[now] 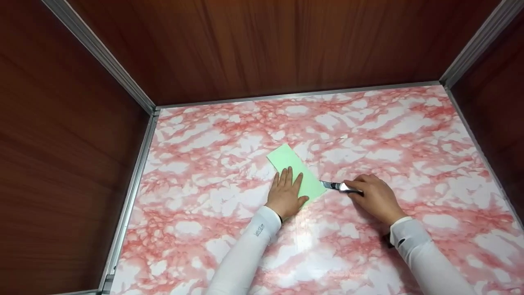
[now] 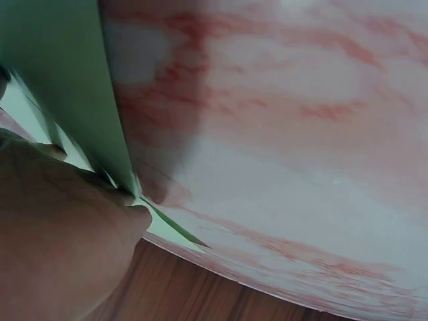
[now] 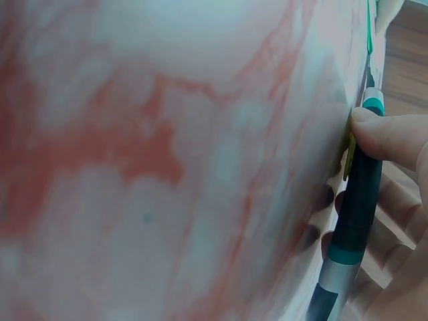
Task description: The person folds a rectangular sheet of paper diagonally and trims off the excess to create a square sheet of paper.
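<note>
A green sheet of paper [image 1: 308,186] lies slanted on the table, its far end pointing up and left in the head view. My left hand [image 1: 285,196] presses on it with fingers spread. Seen from the left wrist, part of the green paper [image 2: 73,80] stands raised beside the left hand [image 2: 63,231]. My right hand [image 1: 376,197] grips a utility knife [image 1: 346,187], and its blade reaches the paper's right edge. In the right wrist view, the right hand's [image 3: 398,214] thumb lies against the knife's dark handle [image 3: 359,200].
The red-and-white marbled tabletop [image 1: 229,139] extends all around the paper. Brown wood-look panels [image 1: 262,45] with metal edging [image 1: 131,88] enclose it at the back, left and right. A small pale scrap [image 1: 344,137] lies beyond the knife.
</note>
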`<state>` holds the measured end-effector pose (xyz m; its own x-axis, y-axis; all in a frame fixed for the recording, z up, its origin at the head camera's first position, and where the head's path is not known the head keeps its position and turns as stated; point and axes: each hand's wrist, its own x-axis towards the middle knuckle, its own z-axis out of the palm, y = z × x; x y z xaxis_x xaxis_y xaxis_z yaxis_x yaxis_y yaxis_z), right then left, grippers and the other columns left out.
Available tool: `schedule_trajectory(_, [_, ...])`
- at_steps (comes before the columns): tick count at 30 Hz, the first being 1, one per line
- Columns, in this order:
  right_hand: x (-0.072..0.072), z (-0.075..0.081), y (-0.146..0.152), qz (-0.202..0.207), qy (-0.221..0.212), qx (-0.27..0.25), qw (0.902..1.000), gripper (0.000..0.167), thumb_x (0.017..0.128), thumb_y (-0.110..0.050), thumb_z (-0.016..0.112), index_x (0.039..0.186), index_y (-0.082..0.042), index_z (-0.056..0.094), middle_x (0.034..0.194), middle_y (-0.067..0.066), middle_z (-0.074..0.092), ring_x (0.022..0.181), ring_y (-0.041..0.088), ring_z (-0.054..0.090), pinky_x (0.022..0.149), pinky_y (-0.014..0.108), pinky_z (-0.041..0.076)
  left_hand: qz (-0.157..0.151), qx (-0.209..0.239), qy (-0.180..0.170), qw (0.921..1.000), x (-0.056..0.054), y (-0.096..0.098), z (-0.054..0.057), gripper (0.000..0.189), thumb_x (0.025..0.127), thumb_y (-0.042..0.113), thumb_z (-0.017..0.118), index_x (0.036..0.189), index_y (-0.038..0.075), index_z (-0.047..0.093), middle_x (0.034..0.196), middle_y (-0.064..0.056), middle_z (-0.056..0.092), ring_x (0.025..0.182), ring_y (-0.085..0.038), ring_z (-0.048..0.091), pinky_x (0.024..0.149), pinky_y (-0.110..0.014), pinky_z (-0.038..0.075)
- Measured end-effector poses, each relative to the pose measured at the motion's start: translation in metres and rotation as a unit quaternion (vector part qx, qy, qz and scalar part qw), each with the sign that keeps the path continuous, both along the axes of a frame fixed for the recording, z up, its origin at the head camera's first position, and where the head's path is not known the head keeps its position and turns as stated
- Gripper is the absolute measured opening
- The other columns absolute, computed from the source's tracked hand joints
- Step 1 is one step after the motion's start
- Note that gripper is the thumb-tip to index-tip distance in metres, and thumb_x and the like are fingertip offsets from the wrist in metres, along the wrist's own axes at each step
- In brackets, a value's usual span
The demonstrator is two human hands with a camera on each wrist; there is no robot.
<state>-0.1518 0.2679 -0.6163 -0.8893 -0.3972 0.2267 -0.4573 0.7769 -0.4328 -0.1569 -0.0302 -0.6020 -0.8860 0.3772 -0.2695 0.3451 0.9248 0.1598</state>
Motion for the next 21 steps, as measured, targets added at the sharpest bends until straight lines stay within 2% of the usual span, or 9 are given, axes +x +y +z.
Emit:
schedule_trajectory(4, [0.001,-0.001,-0.001,0.002,-0.002,-0.001,1.0,0.042,0.084,-0.014,0.086,0.124,-0.016,0.077,0.102,0.002,0.068,0.092,0.025,0.06,0.075,0.045,0.049,-0.024,-0.01,-0.003,0.9997,-0.004,-0.002,-0.001,0.086,0.105,0.061,0.042,0.165,0.007,0.011,0.17,-0.017,0.004,0.157,-0.031,0.002,0.124,-0.051,0.002])
schedule_trajectory(7, [0.001,-0.001,-0.003,0.006,-0.004,-0.001,1.0,0.041,0.085,-0.016,0.085,0.125,-0.017,0.076,0.102,0.001,0.068,0.091,0.023,0.06,0.074,0.044,0.049,-0.034,-0.008,-0.017,0.9992,-0.007,-0.002,-0.004,0.085,0.106,0.06,0.039,0.165,0.008,0.008,0.171,-0.015,0.001,0.157,-0.029,-0.002,0.124,-0.05,0.0])
schedule_trajectory(11, [0.0,-0.001,-0.008,0.021,-0.002,0.001,0.9998,0.042,0.086,-0.015,0.084,0.127,-0.017,0.076,0.102,0.0,0.069,0.091,0.023,0.06,0.075,0.043,0.049,-0.031,-0.003,-0.028,0.9991,-0.009,-0.001,-0.005,0.082,0.107,0.06,0.034,0.166,0.01,0.007,0.171,-0.013,-0.001,0.157,-0.027,-0.005,0.124,-0.048,-0.002])
schedule_trajectory(14, [-0.001,-0.001,-0.011,0.028,-0.004,0.0,0.9996,0.042,0.086,-0.014,0.084,0.127,-0.016,0.075,0.103,0.001,0.069,0.092,0.023,0.061,0.076,0.044,0.05,-0.027,-0.014,-0.023,0.9993,-0.009,0.0,-0.006,0.08,0.107,0.061,0.031,0.166,0.011,0.007,0.171,-0.012,-0.001,0.157,-0.026,-0.004,0.125,-0.046,-0.002])
schedule_trajectory(21, [-0.002,0.0,-0.012,0.027,0.0,-0.001,0.9996,0.042,0.085,-0.013,0.084,0.126,-0.017,0.076,0.103,0.001,0.069,0.093,0.024,0.06,0.077,0.045,0.049,-0.035,-0.024,-0.008,0.9991,-0.007,0.0,-0.004,0.081,0.107,0.059,0.035,0.166,0.011,0.009,0.171,-0.013,0.001,0.157,-0.027,-0.001,0.125,-0.046,0.001])
